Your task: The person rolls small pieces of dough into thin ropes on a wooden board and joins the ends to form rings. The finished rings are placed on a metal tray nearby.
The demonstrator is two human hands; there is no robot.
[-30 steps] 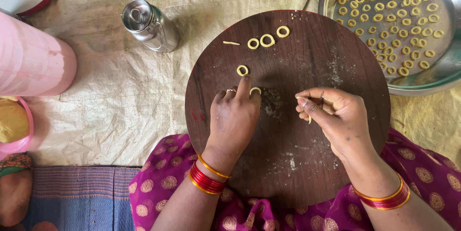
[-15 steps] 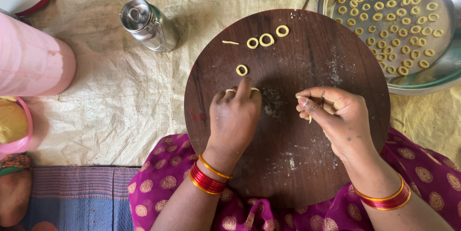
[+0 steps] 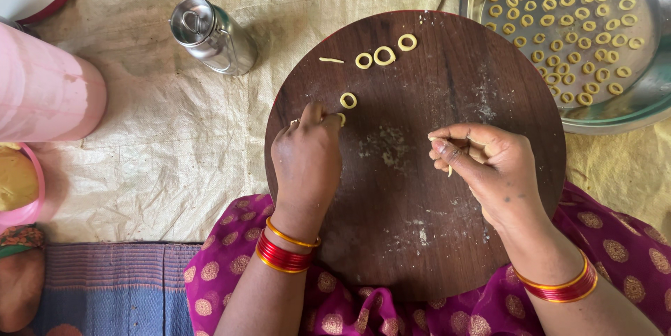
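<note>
Now left hand (image 3: 307, 161) fingers press a dough ring (image 3: 341, 118); right hand (image 3: 486, 165) fingers pinch a dough strip (image 3: 449, 166).

We see soft, even daylight and a sharp picture. Glare sits on the steel tray (image 3: 650, 91) and canister (image 3: 210, 35); faint shadows lie under the hands on the board (image 3: 419, 224).

We note a steel canister (image 3: 213, 34) lying on beige cloth (image 3: 140, 140); pink container (image 3: 45, 91) left of it, blue mat (image 3: 105, 287) below.
</note>
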